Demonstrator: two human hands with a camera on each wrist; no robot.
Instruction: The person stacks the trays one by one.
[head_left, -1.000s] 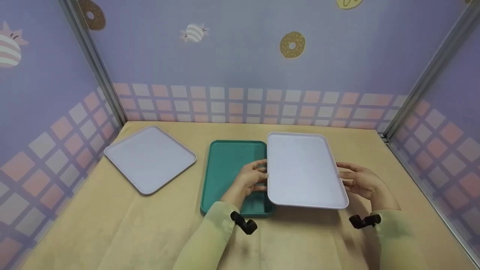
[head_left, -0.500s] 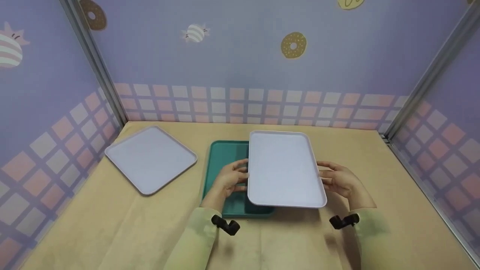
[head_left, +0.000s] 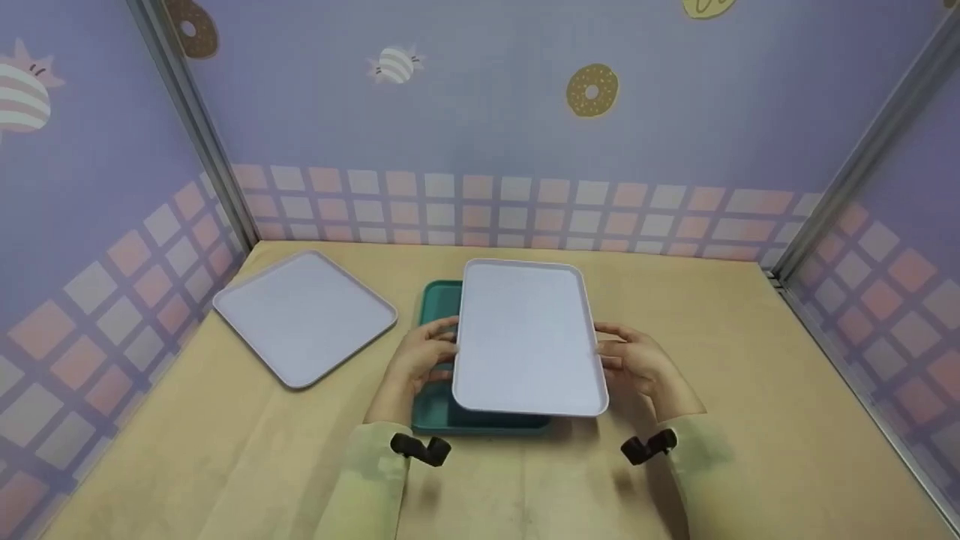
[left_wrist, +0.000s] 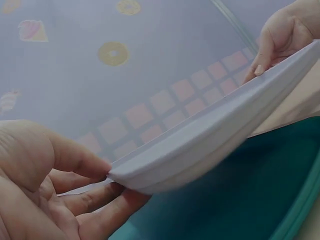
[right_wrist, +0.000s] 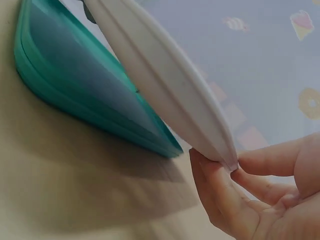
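Tabletop at the left of the head frame is partly covered by a cornerwise white tray. Near centre, the raised white tray is pinched at its left edge by the left hand, above a partly hidden green tray; its right edge is pinched by the right hand.

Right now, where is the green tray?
In the head view, the green tray lies on the table, right of the resting white tray, partly beneath the raised white tray held by the left hand and right hand.
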